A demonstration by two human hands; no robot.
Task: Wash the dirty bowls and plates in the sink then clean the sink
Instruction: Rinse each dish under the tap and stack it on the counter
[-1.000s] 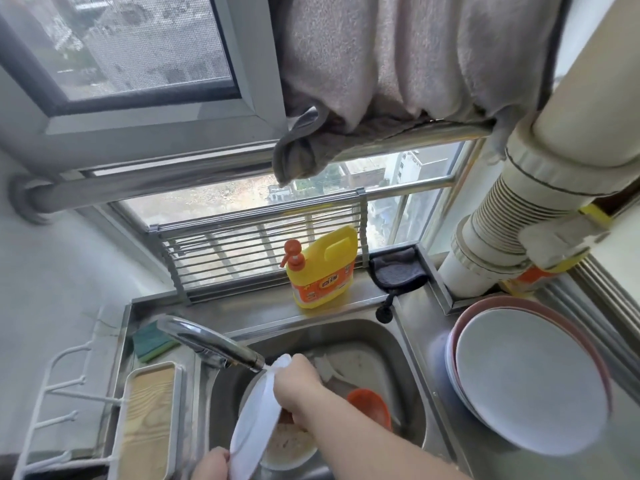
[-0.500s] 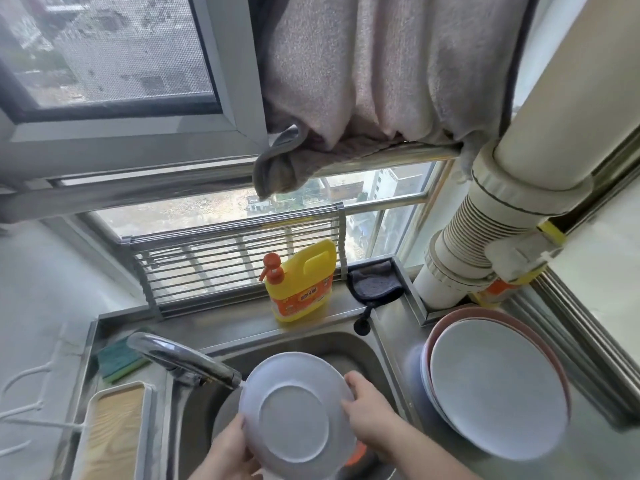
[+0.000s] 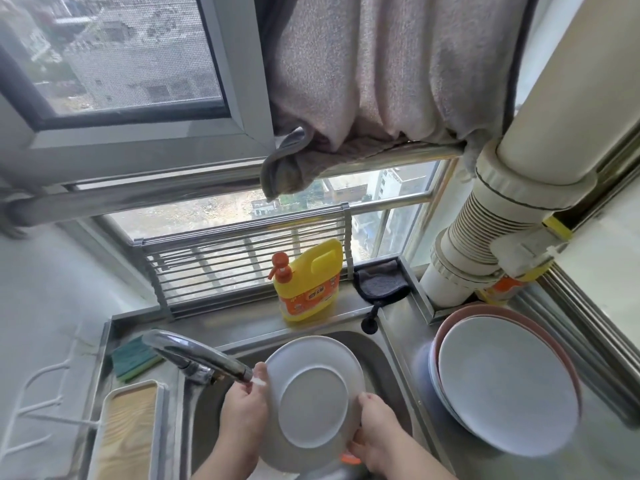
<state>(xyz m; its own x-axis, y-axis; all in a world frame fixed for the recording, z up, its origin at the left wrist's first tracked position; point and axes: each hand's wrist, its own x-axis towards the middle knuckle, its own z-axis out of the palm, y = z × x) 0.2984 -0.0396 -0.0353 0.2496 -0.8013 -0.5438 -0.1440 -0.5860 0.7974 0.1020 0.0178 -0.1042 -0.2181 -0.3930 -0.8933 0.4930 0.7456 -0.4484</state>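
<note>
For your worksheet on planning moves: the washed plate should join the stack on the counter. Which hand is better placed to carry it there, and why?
Probably the right hand: it grips the plate on the edge nearer the stack, which lies to the right of the sink. The left hand would have to cross over.

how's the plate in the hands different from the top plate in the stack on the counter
The held plate is gripped by the left hand and right hand over the sink; the stacked plate rests on other dishes on the counter. The held plate shows its underside with a raised foot ring; the stacked plate shows a smooth face. The held plate looks smaller. Both are round and pale grey-white.
</note>
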